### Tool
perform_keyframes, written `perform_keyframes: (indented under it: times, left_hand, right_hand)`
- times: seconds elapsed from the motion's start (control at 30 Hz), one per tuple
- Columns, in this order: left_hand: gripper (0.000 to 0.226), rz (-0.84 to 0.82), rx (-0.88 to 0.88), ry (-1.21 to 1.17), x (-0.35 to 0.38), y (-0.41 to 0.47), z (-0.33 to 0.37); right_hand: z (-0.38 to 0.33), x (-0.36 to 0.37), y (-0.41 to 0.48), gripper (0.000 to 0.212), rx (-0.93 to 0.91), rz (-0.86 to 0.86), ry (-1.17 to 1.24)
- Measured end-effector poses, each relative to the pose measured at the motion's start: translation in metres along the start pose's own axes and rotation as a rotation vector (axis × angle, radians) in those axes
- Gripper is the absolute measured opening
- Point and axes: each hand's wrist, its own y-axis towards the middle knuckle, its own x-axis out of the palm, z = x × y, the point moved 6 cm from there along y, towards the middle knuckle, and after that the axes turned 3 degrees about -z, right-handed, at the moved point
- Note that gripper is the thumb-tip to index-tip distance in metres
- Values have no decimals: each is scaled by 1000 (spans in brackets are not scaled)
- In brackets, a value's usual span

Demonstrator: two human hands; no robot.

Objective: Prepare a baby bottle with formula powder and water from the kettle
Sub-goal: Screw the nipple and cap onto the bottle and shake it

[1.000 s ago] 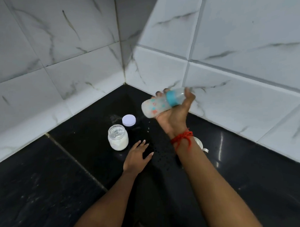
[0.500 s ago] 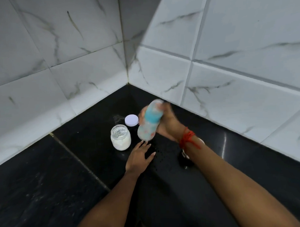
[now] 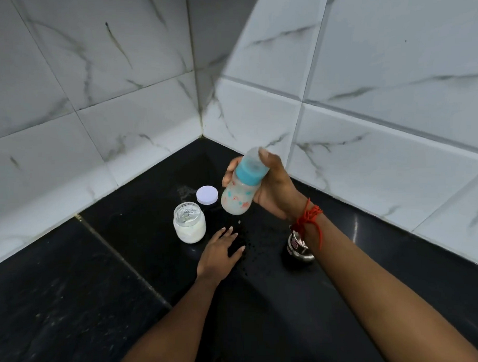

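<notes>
My right hand (image 3: 273, 190) grips a baby bottle (image 3: 242, 187) in the air above the black counter (image 3: 100, 280). The bottle has a blue collar and clear cap, is tilted with its cap up and away from me, and holds milky white liquid. My left hand (image 3: 220, 253) lies flat on the counter, fingers spread, empty. An open glass jar (image 3: 190, 223) of white formula powder stands just left of that hand. Its white lid (image 3: 207, 194) lies behind it. A small steel vessel (image 3: 298, 247) sits partly hidden under my right wrist.
White marble-look wall tiles (image 3: 365, 108) meet in a corner behind the jar. Small water drops (image 3: 248, 248) dot the counter between my left hand and the steel vessel. A tile seam (image 3: 121, 258) runs diagonally across the counter on the left.
My right hand has swung the bottle from lying sideways up high, down toward the jar, then back up to a tilted cap-up position. My left hand stayed flat on the counter.
</notes>
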Motion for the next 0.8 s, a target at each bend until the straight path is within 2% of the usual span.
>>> perform_keyframes:
  times: [0.1, 0.23, 0.27, 0.37, 0.43, 0.57, 0.8]
  left_hand:
    - [58, 4, -6, -16, 0, -1, 0]
    - [57, 9, -1, -20, 0, -1, 0]
    - [57, 10, -3, -23, 0, 0, 0]
    - [58, 13, 2, -25, 0, 0, 0]
    - [58, 19, 7, -14, -1, 1, 1]
    - [59, 9, 6, 5, 0, 0, 0]
    - [59, 2, 3, -8, 0, 0, -2]
  right_hand:
    - [11, -17, -4, 76, -18, 14, 80]
    - [21, -40, -9, 77, -1, 53, 56]
    - [26, -45, -10, 68, 6, 76, 22]
    - [44, -67, -9, 26, 21, 177, -83]
    - [58, -82, -8, 16, 38, 248, -231]
    - [100, -115, -11, 28, 107, 371, -531]
    - [155, -140, -25, 41, 125, 417, -659]
